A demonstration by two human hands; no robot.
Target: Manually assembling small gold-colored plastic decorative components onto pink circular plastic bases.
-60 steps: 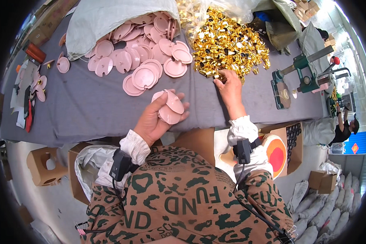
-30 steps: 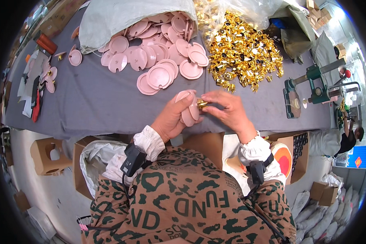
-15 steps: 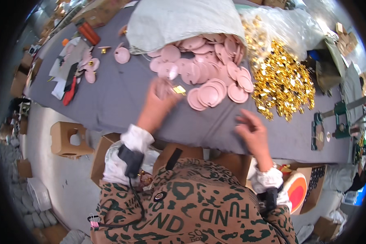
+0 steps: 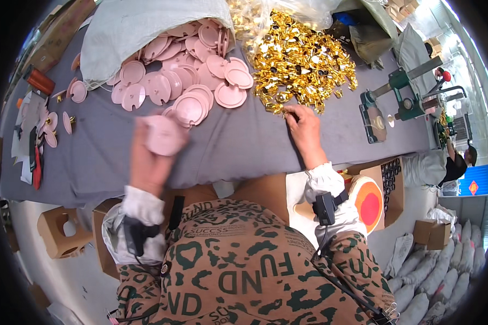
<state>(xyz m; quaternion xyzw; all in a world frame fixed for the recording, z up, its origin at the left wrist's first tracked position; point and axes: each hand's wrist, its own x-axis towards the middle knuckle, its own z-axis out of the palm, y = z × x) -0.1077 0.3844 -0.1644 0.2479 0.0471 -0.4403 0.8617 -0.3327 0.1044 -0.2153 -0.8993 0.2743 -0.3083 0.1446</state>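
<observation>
My left hand (image 4: 146, 154), smeared by motion, holds a round pink disc (image 4: 165, 135) in front of the pile of pink discs (image 4: 160, 89). These discs have a small notch at the rim and spill from a white woven sack (image 4: 141, 32). At the near edge of a heap of small shiny gold pieces (image 4: 303, 59), my right hand (image 4: 305, 130) pinches a gold piece with closed fingertips. Its exact shape is mostly hidden by the fingers. On the left, a pink disc with a gold piece on it (image 4: 68, 123) stands beside similar ones (image 4: 50, 122).
A green hand press (image 4: 404, 95) stands at the table's right. Red-handled scissors (image 4: 37, 168) and an orange-red cylinder (image 4: 39, 80) are at the left on the grey cloth (image 4: 228, 146). Cardboard boxes (image 4: 64, 233) stand below the table's edge. Another person (image 4: 455, 162) is far right.
The view has turned right. My right hand has reached forward to the gold heap and closed its fingers. A pink disc with a gold piece now stands at the left; my left hand holds a disc.
</observation>
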